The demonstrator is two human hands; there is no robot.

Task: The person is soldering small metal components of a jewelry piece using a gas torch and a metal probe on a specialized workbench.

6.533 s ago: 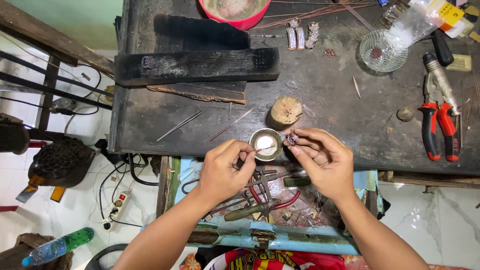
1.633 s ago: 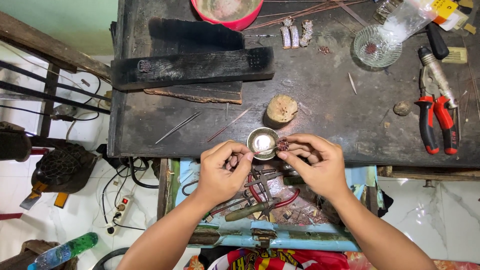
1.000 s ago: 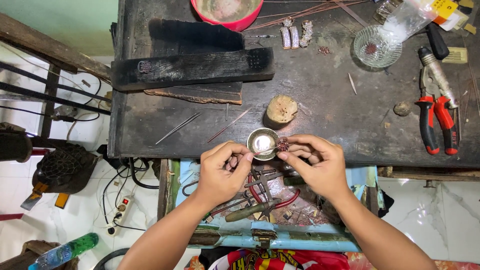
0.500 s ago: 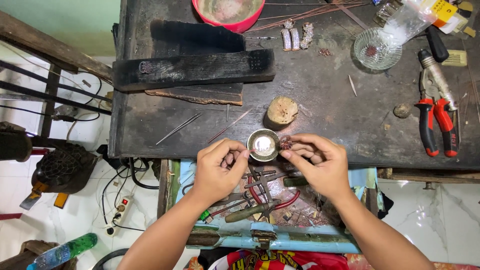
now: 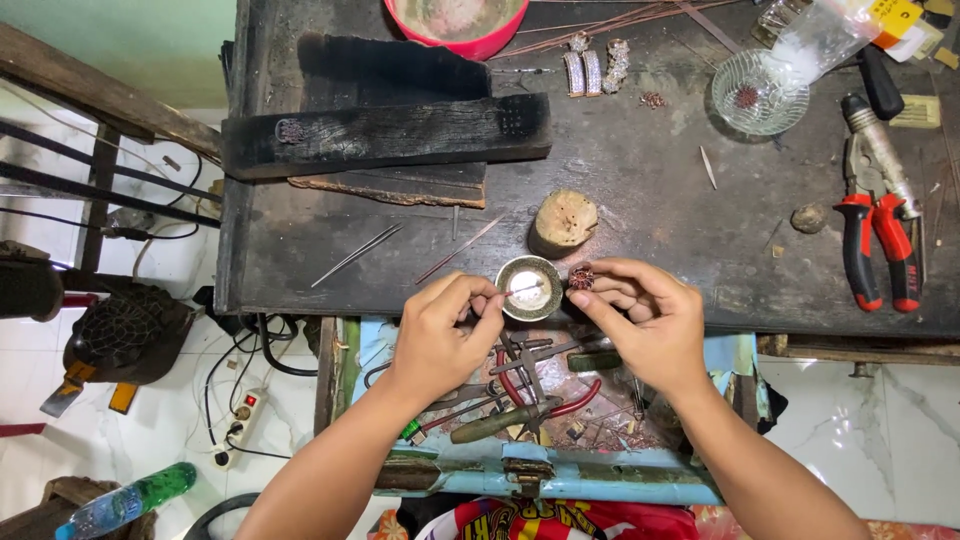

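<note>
We record a small reddish, beaded ornament [image 5: 581, 277], pinched between thumb and forefinger of the right hand [image 5: 645, 318], just beside a small round metal dish [image 5: 529, 287] at the near edge of the dark, scuffed workbench [image 5: 660, 200]. The left hand [image 5: 445, 333] has its fingers closed on a thin tool [image 5: 520, 290] whose tip reaches into the dish; its contents look pale, kind unclear. Behind the dish sits a rough wooden stub [image 5: 563, 220]. Left lie thin metal rods [image 5: 355, 255] and a charred black block [image 5: 385, 135]. Far right: a clear glass bowl [image 5: 757, 92] holding a small reddish piece, and red-handled pliers [image 5: 880, 235]. Below the bench, an open drawer [image 5: 540, 400] holds assorted hand tools.
</note>
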